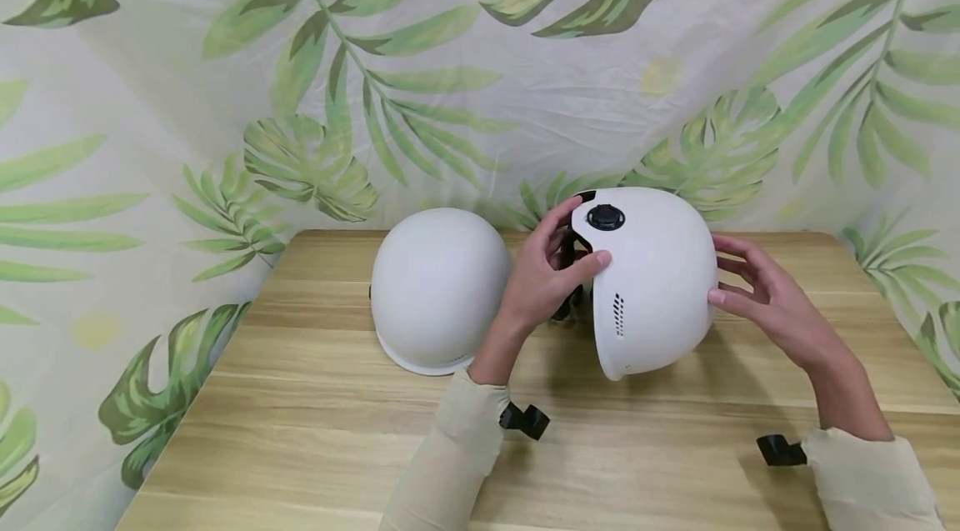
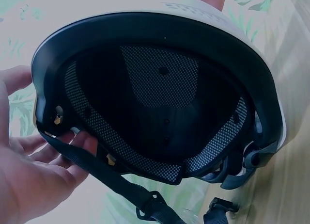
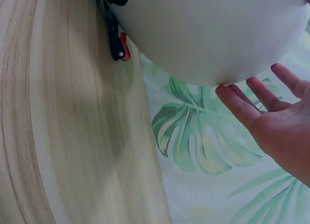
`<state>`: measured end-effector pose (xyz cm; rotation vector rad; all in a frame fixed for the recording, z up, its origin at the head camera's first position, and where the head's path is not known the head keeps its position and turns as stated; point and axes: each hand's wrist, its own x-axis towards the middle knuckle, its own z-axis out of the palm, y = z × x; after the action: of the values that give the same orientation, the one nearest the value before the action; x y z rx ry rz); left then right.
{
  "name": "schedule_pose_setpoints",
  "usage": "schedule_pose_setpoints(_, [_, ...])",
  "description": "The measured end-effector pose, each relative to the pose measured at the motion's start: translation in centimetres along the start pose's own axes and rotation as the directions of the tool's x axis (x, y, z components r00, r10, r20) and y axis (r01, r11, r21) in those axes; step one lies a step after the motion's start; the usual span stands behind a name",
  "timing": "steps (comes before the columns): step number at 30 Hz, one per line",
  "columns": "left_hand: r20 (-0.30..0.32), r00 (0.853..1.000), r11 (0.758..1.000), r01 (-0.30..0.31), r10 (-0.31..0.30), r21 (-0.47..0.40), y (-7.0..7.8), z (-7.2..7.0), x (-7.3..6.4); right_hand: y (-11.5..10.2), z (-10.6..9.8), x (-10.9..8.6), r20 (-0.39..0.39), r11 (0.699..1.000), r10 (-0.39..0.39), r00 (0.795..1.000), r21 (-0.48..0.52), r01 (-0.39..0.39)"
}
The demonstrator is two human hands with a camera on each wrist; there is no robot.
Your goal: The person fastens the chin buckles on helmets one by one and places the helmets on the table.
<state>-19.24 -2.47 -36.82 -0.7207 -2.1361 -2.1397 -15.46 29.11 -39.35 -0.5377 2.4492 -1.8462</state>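
Two-handed hold on a white helmet (image 1: 660, 289), right of centre in the head view. The helmet was turned with its opening toward the left of the frame and its crown toward the right, apparently raised, judging by the shadow on the bench (image 1: 315, 448) beneath. The left-hand grip (image 1: 536, 277) was closed about the rim, thumb on the outer shell and fingers toward the inner side; the edge presumably served as the most secure place to pinch. The right-hand grip (image 1: 776, 302) was spread wide, its fingertips merely touching the crown, since so smooth a curve offered little to curl round; it probably steadied the shell against tipping. A black knob (image 1: 606, 217) sat above the thumb, vent slots (image 1: 618, 314) below it.

In the left wrist view, the opening showed mesh padding (image 2: 162, 78) within. A dark strap (image 2: 92, 163) crossed in front of the left fingertips and ran to the lower centre, unfastened as far as could be seen.

At centre in the head view, a second helmet (image 1: 440, 285) rested dome upward on the bench, likely steadied by its broad rim. A leaf-printed cloth (image 1: 585, 122) hung behind
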Motion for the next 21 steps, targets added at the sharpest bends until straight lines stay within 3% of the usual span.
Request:
schedule_pose_setpoints(11, [0.033, 0.999, 0.999, 0.004, -0.005, 0.040, 0.7, 0.7, 0.0, 0.3, -0.7, -0.2, -0.009, 0.998, -0.021, 1.000, -0.051, 0.020])
schedule_pose_setpoints(21, [0.049, 0.996, 0.997, -0.074, 0.073, 0.009, 1.1, 1.9, 0.5, 0.5, -0.6, -0.1, 0.024, 0.999, -0.019, 1.000, -0.042, 0.020])
